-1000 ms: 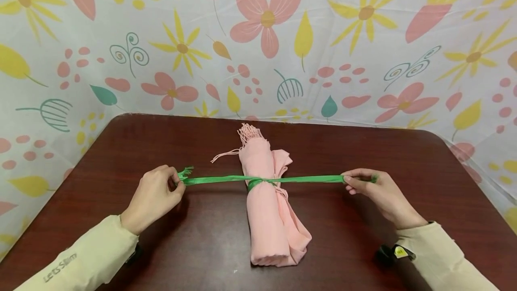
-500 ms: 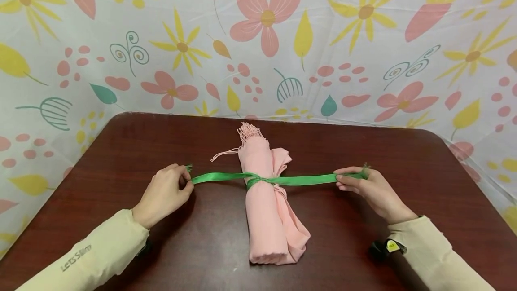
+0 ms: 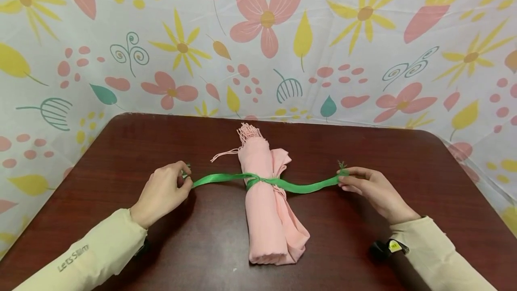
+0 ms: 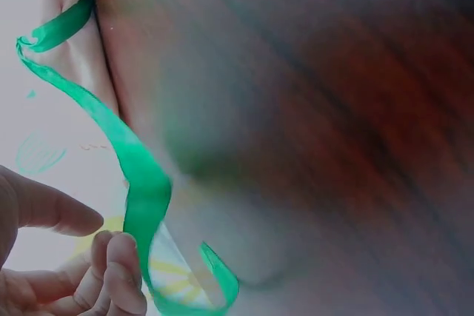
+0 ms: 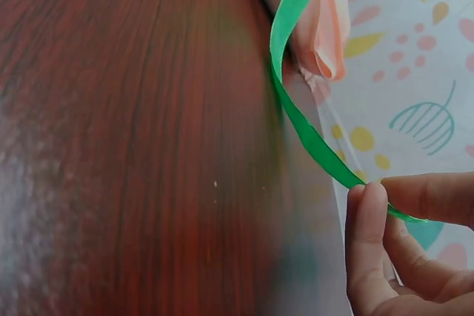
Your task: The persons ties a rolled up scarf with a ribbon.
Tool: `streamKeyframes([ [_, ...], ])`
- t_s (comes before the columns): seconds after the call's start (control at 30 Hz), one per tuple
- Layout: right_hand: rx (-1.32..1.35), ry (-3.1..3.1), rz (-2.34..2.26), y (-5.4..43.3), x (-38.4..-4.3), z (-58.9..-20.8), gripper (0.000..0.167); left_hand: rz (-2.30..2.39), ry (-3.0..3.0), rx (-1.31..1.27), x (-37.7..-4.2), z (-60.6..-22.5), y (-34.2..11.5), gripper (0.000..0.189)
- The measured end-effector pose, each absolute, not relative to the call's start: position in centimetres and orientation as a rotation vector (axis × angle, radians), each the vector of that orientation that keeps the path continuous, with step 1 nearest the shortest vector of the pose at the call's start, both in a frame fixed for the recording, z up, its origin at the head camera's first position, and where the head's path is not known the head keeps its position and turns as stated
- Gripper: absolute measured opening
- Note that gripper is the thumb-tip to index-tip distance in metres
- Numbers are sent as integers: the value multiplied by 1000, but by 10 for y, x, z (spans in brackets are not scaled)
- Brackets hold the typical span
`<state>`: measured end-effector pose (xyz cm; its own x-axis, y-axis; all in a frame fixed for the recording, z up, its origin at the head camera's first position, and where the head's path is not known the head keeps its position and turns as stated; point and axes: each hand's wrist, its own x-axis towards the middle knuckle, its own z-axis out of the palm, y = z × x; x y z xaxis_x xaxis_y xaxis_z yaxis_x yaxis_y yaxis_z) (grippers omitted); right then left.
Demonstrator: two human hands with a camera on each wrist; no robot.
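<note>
A pink fringed scarf [image 3: 264, 210], rolled up, lies on the table with a green ribbon [image 3: 299, 187] tied round its middle. My left hand [image 3: 163, 192] is at the ribbon's left end. In the left wrist view, thumb and fingertips [image 4: 122, 257] stand apart, and the loose ribbon [image 4: 144, 190] hangs beside them with its end curling. On the other side, my right hand [image 3: 375, 192] pinches the ribbon near its frayed right end between thumb and fingers, as the right wrist view shows [image 5: 366, 205]. Both ribbon lengths sag slightly.
The dark brown table [image 3: 210, 246] has rounded far corners. Behind it hangs a white cloth [image 3: 250, 89] printed with flowers and leaves. Pink fringe [image 3: 249, 133] spreads at the scarf's far end, and a few strands trail left.
Both hands have come inward toward the scarf, and the ribbon has gone from taut to slack. The left fingers have parted from the ribbon. The right fingers now hold nearer its tip.
</note>
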<state>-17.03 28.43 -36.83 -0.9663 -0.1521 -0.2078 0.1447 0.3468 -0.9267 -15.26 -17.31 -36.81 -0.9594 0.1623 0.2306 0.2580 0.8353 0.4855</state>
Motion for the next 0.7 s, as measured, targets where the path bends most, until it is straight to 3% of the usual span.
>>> streamKeyframes([
  [0.23,-32,2353,-1695,294,-170,-366,48,-808,-2829,-324,-152,-364,-173,9],
  [0.47,-67,2221,-1892,315,-169,-356,19,-815,-2803,-353,-155,-362,-172,8],
  [0.7,-45,2282,-1822,312,-169,-355,26,-816,-2777,-365,-156,-361,-166,7],
])
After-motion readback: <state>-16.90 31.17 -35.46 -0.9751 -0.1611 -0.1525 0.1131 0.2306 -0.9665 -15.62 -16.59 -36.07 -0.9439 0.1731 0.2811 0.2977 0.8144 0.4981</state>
